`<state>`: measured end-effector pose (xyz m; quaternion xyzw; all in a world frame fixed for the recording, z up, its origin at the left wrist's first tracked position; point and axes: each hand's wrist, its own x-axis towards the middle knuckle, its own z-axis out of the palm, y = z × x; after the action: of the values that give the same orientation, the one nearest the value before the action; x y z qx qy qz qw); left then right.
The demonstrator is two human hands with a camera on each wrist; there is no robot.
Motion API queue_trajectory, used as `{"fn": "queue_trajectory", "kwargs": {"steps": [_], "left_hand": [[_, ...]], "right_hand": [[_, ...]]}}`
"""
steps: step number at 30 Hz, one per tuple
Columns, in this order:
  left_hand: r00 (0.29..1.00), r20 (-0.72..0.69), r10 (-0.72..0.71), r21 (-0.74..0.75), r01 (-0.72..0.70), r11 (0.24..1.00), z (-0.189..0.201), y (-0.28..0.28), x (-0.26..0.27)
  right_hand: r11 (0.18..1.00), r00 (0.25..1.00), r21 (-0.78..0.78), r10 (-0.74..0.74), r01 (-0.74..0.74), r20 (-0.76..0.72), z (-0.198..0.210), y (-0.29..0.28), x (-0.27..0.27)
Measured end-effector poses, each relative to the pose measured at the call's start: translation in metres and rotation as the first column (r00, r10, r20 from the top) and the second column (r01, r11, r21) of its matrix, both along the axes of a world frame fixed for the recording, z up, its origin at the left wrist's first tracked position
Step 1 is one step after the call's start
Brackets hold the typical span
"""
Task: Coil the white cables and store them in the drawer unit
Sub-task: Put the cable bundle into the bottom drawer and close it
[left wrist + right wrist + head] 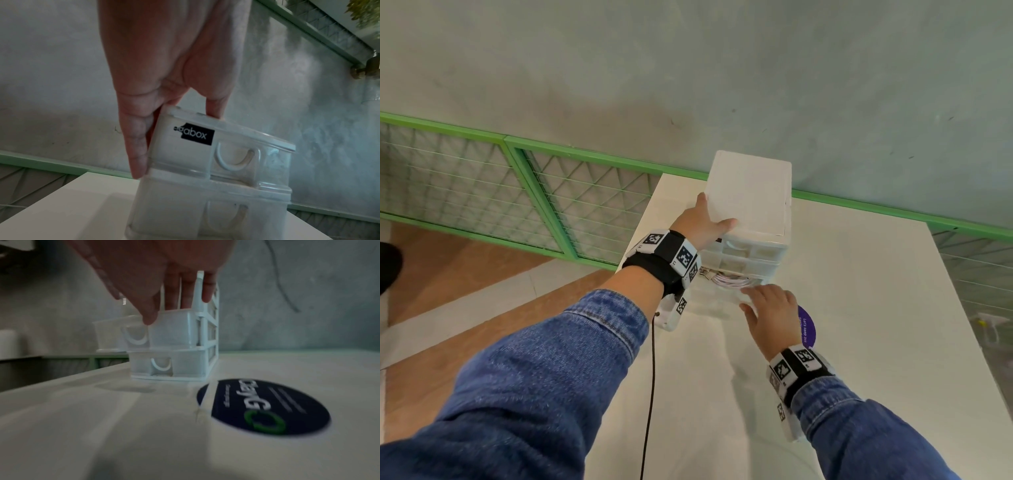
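Drawer unit [750, 192] stands at the table's [859, 308] far left edge. Your left hand [698, 222] clamps its top-left corner, fingers together. Your right hand's [774, 311] fingers, slightly spread, reach into the pulled-out drawer [170, 331].

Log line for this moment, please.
left hand holds drawer unit | right hand reaches into open drawer | white cable inside | unit on table

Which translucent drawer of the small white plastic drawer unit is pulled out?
The second drawer from the bottom, under the right hand: it juts forward; the other drawers sit closed.
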<state>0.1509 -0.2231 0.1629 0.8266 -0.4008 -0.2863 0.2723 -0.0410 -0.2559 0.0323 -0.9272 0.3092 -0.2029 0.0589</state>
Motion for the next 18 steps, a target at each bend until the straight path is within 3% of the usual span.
{"fn": "queue_trajectory", "kwargs": {"steps": [2, 4, 6, 8, 10, 13, 18], "left_hand": [[1.0, 0.002, -0.002, 0.001, 0.002, 1.0, -0.001, -0.001, 0.001], [1.0, 0.002, -0.005, -0.002, 0.005, 1.0, -0.001, 0.0, 0.001], [1.0, 0.005, -0.005, -0.004, 0.005, 1.0, -0.001, -0.001, 0.002], [1.0, 0.01, 0.0, -0.009, 0.0, 1.0, -0.002, -0.001, 0.003], [1.0, 0.011, 0.0, -0.012, 0.0, 1.0, -0.004, -0.002, 0.003], [1.0, 0.011, -0.002, -0.014, 0.002, 1.0, -0.004, -0.002, 0.003], [1.0, 0.005, -0.007, -0.019, 0.007, 1.0, -0.005, -0.001, 0.004]], "right_hand": [[0.932, 0.968, 0.308, -0.231, 0.193, 0.094, 0.004, -0.003, -0.005], [0.76, 0.893, 0.576, -0.437, 0.3, 0.111, 0.006, -0.008, -0.002], [0.611, 0.846, 0.728, -0.527, 0.313, 0.078, 0.006, -0.019, 0.007], [0.526, 0.854, 0.801, -0.519, 0.285, 0.038, 0.003, -0.028, 0.016], [0.495, 0.874, 0.836, -0.484, 0.237, 0.039, -0.002, -0.035, 0.02], [0.515, 0.875, 0.832, -0.477, 0.205, 0.08, -0.003, -0.036, 0.021], [0.535, 0.84, 0.788, -0.54, 0.304, 0.043, -0.007, -0.036, 0.032]]}}
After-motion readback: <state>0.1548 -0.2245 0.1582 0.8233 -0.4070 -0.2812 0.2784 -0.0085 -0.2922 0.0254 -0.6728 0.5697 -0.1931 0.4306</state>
